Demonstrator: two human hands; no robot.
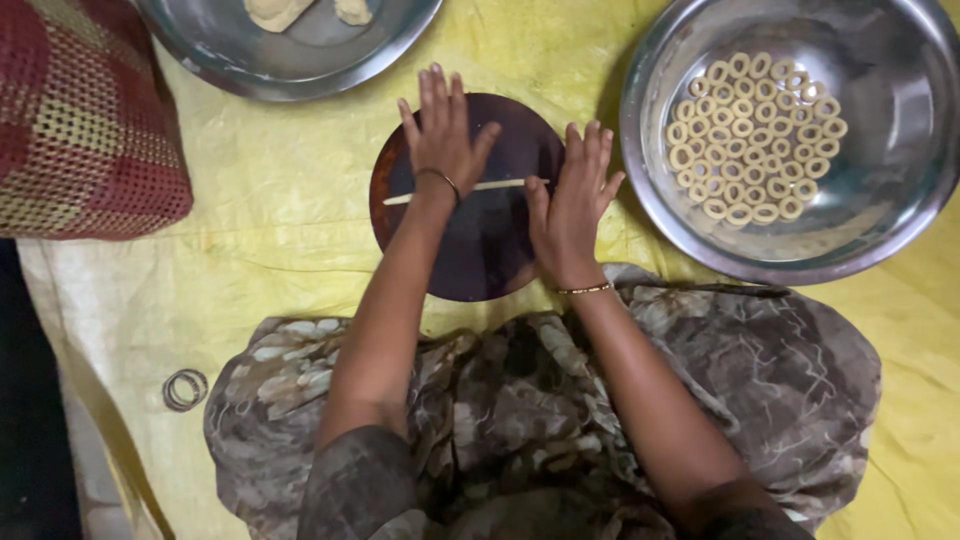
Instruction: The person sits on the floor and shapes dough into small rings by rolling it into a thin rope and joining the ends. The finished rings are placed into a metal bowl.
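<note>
From the head view, we are pressing our left hand [443, 135] and right hand [572, 205], flat and open, on a thin dough rope [495, 185] across the dark round board [470, 250]. Pressing unevenly, we are probably risking snapping it.

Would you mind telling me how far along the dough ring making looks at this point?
Done: many small dough rings already lie in the steel bowl. In hand: the left hand and right hand press flat on a thin dough strand across the dark round board. Left: that strand is not yet shaped into rings, and dough lumps wait on the steel plate.
</note>
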